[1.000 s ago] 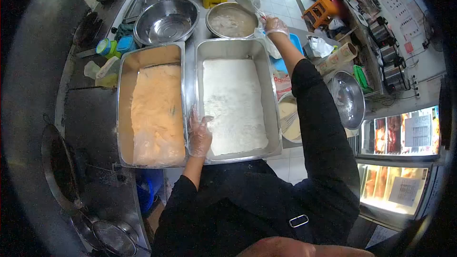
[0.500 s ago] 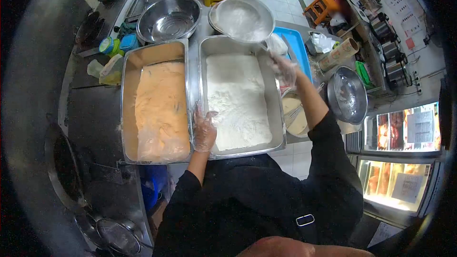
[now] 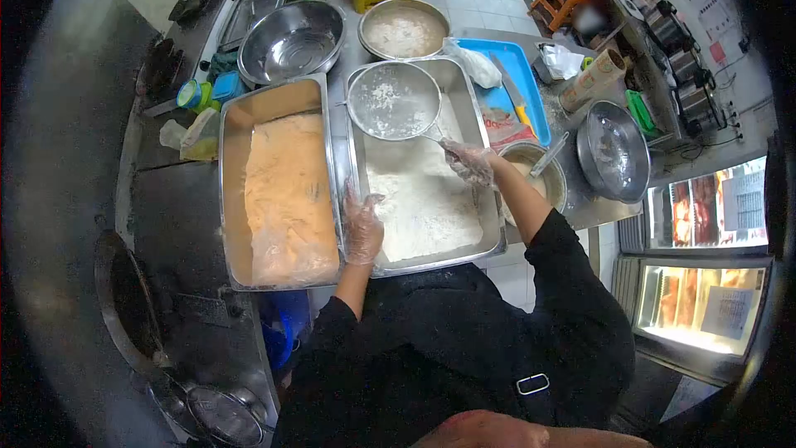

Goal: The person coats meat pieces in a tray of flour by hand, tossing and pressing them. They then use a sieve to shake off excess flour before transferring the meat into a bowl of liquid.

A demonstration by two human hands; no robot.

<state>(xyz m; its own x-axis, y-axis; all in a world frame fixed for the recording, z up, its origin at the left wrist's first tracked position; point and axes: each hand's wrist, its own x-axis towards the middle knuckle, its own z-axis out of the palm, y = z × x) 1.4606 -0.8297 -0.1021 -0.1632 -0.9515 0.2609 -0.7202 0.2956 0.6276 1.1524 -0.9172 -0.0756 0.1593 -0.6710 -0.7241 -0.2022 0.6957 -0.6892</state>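
In a clear plastic glove, my right hand (image 3: 468,163) grips the handle of a round mesh sieve (image 3: 394,101) that has white powder clinging in it. The sieve is held over the far end of a deep metal pan (image 3: 489,199) with a layer of white flour-like powder (image 3: 423,207) inside. My left hand (image 3: 362,228), gloved too, rests at the near left rim of that pan with thumb and fingers apart. Left of it, a second metal pan (image 3: 235,224) contains a pale orange mass (image 3: 286,174), partly under clear plastic near the front.
Behind the pans stand an empty steel bowl (image 3: 294,37) and a round container of powder (image 3: 404,31). To the right are a blue tray (image 3: 537,108) with a yellow-handled knife, a pot of pale batter (image 3: 557,178) and another steel bowl (image 3: 612,153). A wok (image 3: 124,299) sits at left.
My right hand has brought the sieve toward me, from above the round powder container to over the flour pan. My left hand stays at the pan rim.
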